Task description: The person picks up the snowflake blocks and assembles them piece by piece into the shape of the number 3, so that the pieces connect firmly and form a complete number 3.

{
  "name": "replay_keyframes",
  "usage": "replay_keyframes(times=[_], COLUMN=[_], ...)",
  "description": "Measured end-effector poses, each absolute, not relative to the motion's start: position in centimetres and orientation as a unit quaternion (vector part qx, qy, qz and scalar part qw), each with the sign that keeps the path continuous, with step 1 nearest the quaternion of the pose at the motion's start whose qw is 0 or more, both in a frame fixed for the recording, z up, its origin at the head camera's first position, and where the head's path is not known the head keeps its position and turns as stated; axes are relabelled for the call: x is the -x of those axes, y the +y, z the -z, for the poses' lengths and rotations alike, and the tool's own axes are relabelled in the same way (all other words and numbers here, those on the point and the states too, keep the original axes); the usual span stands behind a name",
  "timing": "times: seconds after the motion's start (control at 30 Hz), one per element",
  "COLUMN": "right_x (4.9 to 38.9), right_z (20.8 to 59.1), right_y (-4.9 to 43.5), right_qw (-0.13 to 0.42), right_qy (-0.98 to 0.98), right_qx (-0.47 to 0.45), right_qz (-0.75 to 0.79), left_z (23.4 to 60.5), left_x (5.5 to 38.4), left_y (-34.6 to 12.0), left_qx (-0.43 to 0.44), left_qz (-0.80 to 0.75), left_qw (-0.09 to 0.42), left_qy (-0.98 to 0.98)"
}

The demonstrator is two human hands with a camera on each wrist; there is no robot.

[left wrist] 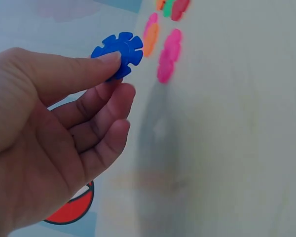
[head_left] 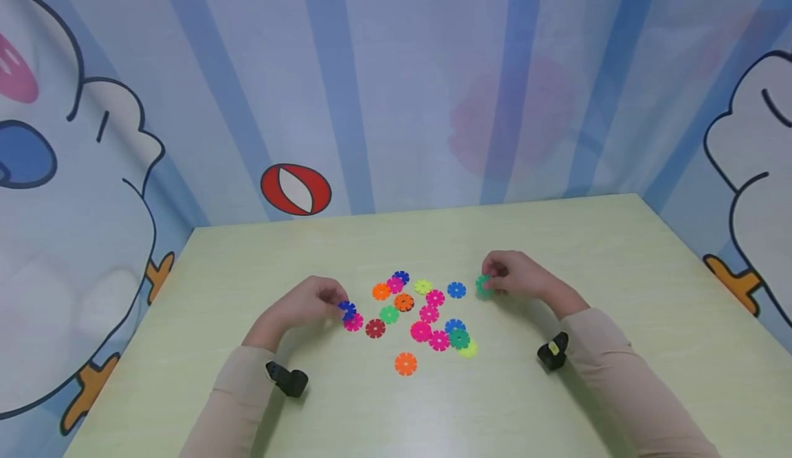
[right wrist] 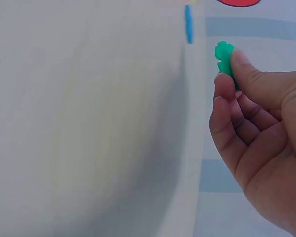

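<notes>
Between thumb and fingers, my left hand (head_left: 314,300) pinches a dark blue notched plastic disc (left wrist: 121,53) above the table. A pink disc (head_left: 353,322) lies just below it. My right hand (head_left: 516,276) pinches a green notched disc (right wrist: 226,58), also lifted off the surface. Nearest to that hand on the table is a blue disc (head_left: 456,290). Several more flower-like discs lie between the hands, among them a dark red disc (head_left: 375,328), a light green disc (head_left: 389,315) and a lone orange disc (head_left: 405,364) toward the front.
The pale wooden table (head_left: 346,417) ends at the back against a blue striped cloth backdrop (head_left: 408,100) with cartoon prints. At the right of the pile, a green disc (head_left: 460,338) overlaps a blue one and a yellow one. Each sleeve carries a small black wrist camera (head_left: 287,379).
</notes>
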State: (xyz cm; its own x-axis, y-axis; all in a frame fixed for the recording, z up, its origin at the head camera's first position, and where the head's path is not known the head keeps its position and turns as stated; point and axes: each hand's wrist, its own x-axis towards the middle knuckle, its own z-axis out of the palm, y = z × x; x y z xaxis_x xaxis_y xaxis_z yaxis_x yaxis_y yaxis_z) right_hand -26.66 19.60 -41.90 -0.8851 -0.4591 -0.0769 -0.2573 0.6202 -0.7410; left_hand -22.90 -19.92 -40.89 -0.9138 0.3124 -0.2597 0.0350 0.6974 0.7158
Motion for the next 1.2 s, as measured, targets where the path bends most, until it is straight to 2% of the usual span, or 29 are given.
replay_keyframes(times=[0.4,0.8,1.2], right_x=[24.6,21.8,19.8], right_z=[39.3,37.3,35.7], right_y=[16.7,13.8,13.0], right_qw=[0.064,0.041,0.007], right_qy=[0.855,0.831,0.815], right_qx=[0.209,0.218,0.236], right_qz=[0.470,0.511,0.530], left_z=[39.2,37.2,36.3], left_x=[22.5,20.5,19.0], left_y=[-17.4,-13.3,-11.5], left_qx=[-0.135,-0.139,-0.157], left_qz=[-0.477,-0.557,-0.597], left_qw=[0.156,0.131,0.120], left_qy=[0.854,0.809,0.778])
